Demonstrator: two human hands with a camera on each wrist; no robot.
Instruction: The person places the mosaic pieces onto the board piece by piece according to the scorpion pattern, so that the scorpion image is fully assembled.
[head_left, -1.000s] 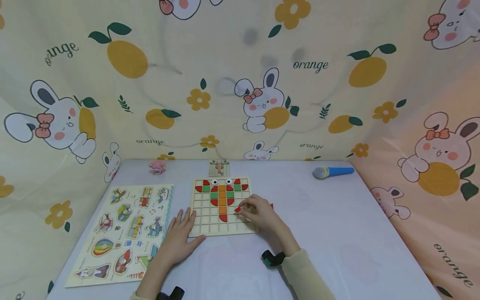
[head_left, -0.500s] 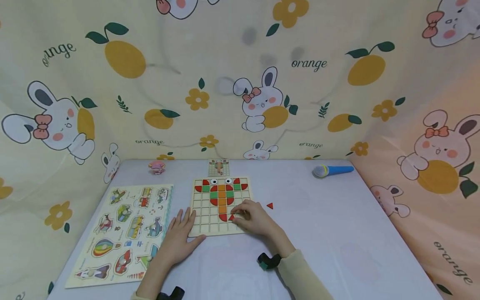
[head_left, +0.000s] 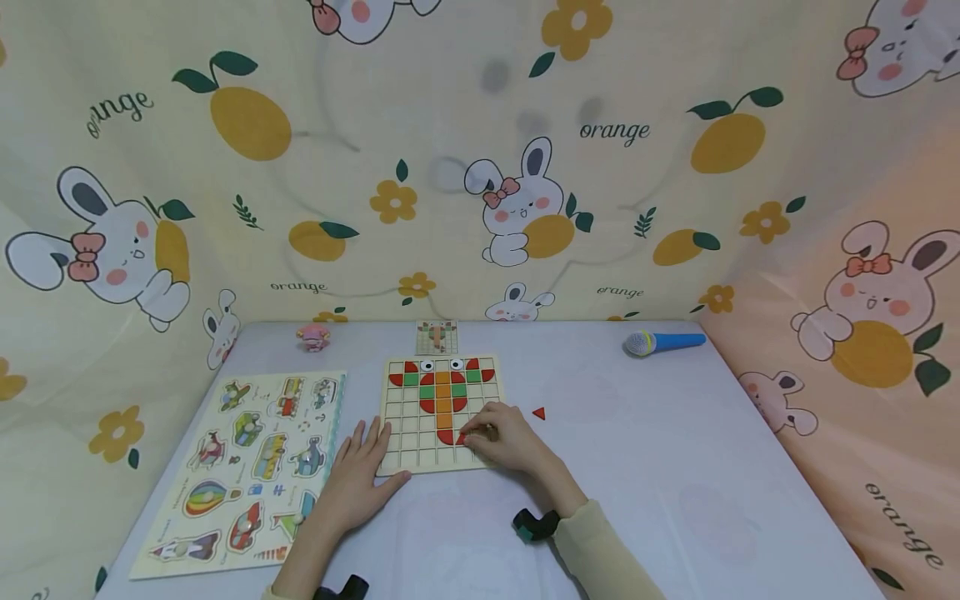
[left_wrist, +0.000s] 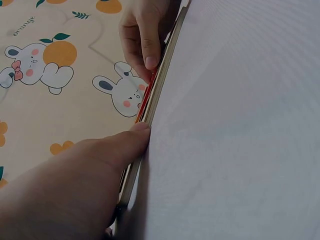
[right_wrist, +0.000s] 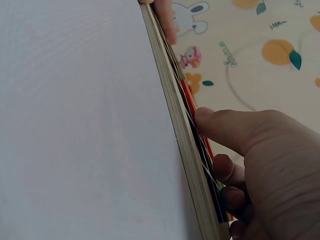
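A cream grid board (head_left: 412, 457) lies on the table, with red, green and orange pieces and two round eyes forming a figure on it. My left hand (head_left: 363, 471) rests along the board's left edge, fingers spread and thumb at the near left corner. Between the thumb and fingers of my right hand (head_left: 512, 437) is a small red triangular piece (head_left: 461, 439), low over the board, right beside the red rounded piece (head_left: 446, 437) at the bottom of the orange column. In the right wrist view, that thumb (right_wrist: 212, 120) is close above the board's edge. Another red triangle (head_left: 539, 413) lies right of the board.
Behind the board is a small pattern card (head_left: 437, 337). A vehicle picture puzzle (head_left: 210, 398) covers the table's left side. Toward the back are a pink figurine (head_left: 313, 336) and a blue microphone (head_left: 663, 343). Printed cloth (head_left: 360, 108) hangs around the table.
My right hand has moved left and toward me across the board, bringing the red triangle beside the bottom of the orange column. The left hand has stayed in place.
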